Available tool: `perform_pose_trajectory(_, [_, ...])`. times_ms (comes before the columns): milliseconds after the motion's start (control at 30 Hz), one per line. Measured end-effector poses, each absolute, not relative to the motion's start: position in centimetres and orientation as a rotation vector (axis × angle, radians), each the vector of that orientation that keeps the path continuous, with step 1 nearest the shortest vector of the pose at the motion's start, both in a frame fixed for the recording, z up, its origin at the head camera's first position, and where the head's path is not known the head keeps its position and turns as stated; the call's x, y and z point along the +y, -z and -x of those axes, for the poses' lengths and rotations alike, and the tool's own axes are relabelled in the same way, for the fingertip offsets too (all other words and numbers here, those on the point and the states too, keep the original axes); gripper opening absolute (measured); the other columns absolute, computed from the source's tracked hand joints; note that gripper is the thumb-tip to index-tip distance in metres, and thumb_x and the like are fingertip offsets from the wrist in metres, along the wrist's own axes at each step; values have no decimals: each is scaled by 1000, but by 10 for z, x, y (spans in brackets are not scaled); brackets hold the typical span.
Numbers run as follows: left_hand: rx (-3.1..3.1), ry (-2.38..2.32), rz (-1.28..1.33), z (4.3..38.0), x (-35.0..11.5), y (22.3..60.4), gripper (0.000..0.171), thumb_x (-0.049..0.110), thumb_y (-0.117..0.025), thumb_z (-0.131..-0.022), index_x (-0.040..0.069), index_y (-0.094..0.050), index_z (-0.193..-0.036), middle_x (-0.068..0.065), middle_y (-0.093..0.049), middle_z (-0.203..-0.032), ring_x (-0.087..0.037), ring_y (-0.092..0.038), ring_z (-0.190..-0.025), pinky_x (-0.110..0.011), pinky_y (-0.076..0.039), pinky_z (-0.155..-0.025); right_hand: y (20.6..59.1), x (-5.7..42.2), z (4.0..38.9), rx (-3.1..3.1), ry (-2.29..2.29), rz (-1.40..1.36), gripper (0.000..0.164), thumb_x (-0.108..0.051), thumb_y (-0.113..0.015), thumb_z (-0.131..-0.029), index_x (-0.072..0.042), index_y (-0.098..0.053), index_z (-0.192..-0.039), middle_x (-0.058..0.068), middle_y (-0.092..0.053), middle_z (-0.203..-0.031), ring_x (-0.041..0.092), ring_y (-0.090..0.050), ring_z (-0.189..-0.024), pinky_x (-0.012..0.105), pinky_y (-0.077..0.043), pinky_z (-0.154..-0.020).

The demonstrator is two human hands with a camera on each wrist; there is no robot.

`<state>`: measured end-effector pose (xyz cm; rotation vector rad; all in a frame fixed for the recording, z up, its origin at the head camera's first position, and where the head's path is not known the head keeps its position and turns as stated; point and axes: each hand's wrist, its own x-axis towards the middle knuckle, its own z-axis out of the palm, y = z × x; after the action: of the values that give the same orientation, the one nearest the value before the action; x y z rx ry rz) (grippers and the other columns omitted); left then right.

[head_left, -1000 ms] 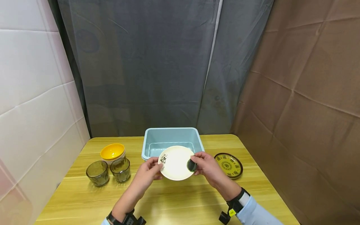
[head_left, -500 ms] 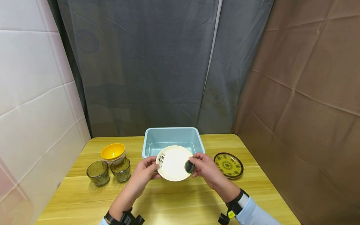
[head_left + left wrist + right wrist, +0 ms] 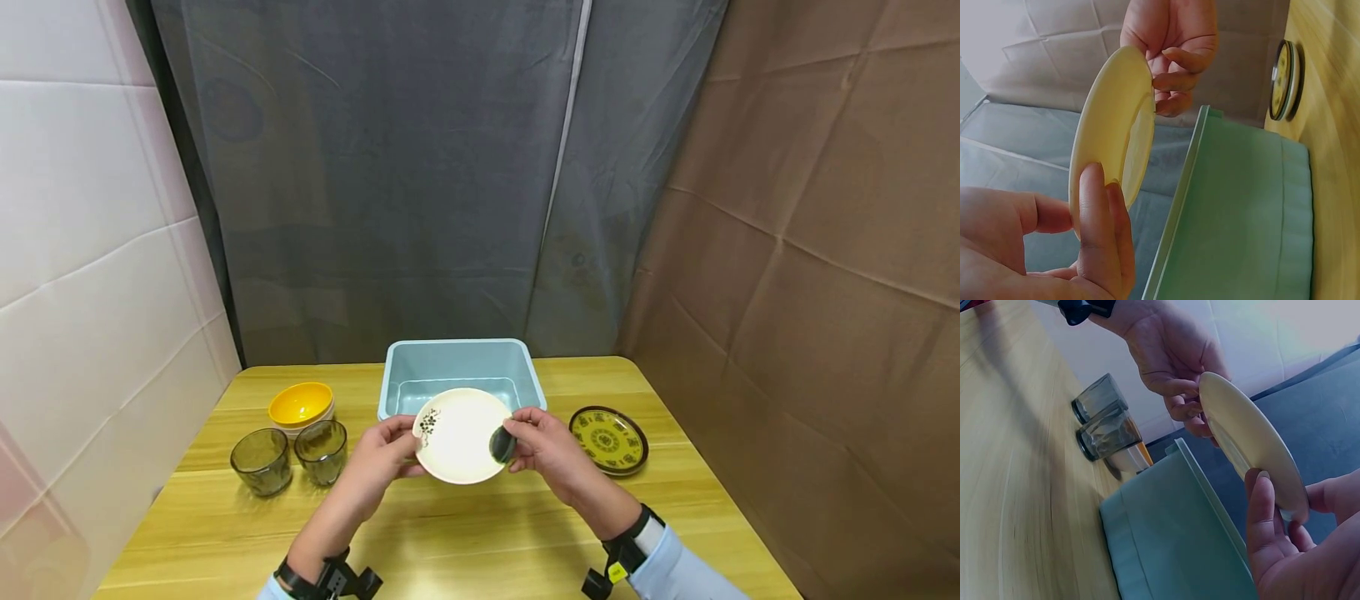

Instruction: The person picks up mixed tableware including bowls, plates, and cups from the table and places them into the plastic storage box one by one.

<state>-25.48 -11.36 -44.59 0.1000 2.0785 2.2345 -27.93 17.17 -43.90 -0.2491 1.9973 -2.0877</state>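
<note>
A white plate (image 3: 461,437) with a small dark floral print and a dark green patch at its right edge is held in the air, tilted toward the head camera. My left hand (image 3: 384,454) pinches its left rim, thumb on the face and fingers behind. At the opposite rim my right hand (image 3: 551,450) pinches it the same way, thumb by the green patch. Both wrist views show fingers pressed on the plate's underside (image 3: 1107,125). Just behind the plate stands a light blue plastic basin (image 3: 397,375), partly covered by it; its visible inside holds nothing.
On the left of the wooden table (image 3: 465,550) are two smoky glasses (image 3: 260,462) and a yellow bowl (image 3: 300,404) stacked on a white one. A yellow-green plate (image 3: 609,442) with a dark rim lies at the right, apparently on another plate. Fabric curtains (image 3: 390,208) enclose the table.
The white plate and both hands have shifted slightly left, mostly in the first half second. The grip on the rim stays the same, and the other dishes have not moved.
</note>
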Motion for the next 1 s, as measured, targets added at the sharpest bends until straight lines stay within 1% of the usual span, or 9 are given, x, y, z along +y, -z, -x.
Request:
perform_pose_trajectory(167, [2101,-2225,-89,257,-114,446,41,1,-61,-98,-11,-64,-137,-20,-72,-119,-22,-71,-86,-30,-66,-72,439,173,279,2005,2080,267,24,-20,-63,-114,1,-55,-123,5,-68,-101,13,-72,-76,29,-62,-70])
perform_pose_trajectory(333, [2123,-2202,-110,259,-116,442,41,1,-59,-98,-10,-64,-137,-21,-70,-122,-24,-71,-86,-30,-66,-71,438,175,278,2015,2072,293,25,-20,-64,-113,1,-55,-123,5,-70,-101,15,-73,-78,29,-62,-69])
perform_pose_trajectory(467, [2137,-2183,-117,263,-118,438,39,1,-58,-99,-10,-65,-136,-21,-70,-122,-24,-71,-84,-29,-65,-70,438,177,277,2056,2047,326,26,-21,-64,-114,2,-57,-124,5,-73,-101,19,-75,-81,29,-62,-69])
perform_pose_trajectory(633, [2128,-2162,-147,270,-119,431,39,0,-56,-100,-12,-63,-136,-22,-69,-121,-23,-72,-83,-29,-65,-71,437,185,272,2171,1995,350,30,-22,-64,-114,4,-57,-127,10,-72,-107,25,-77,-84,30,-62,-68])
perform_pose_trajectory(767, [2140,-2124,-198,279,-119,422,42,0,-54,-101,-14,-61,-139,-24,-69,-124,-22,-72,-84,-29,-66,-72,434,195,265,2264,1965,360,33,-22,-65,-114,6,-57,-129,15,-72,-111,27,-78,-85,32,-62,-67])
perform_pose_trajectory(900, [2176,-2055,-231,295,-119,410,45,2,-53,-102,-15,-58,-143,-27,-67,-128,-21,-70,-85,-28,-66,-73,432,205,259,2329,1957,352,33,-23,-65,-114,5,-57,-130,13,-72,-111,31,-79,-88,34,-63,-68])
perform_pose_trajectory(1000, [2179,-2005,-212,314,-119,403,44,2,-53,-103,-15,-57,-144,-28,-65,-129,-21,-70,-84,-27,-66,-74,433,210,255,2345,1971,326,33,-22,-66,-114,5,-58,-129,12,-72,-111,32,-79,-89,35,-64,-68])
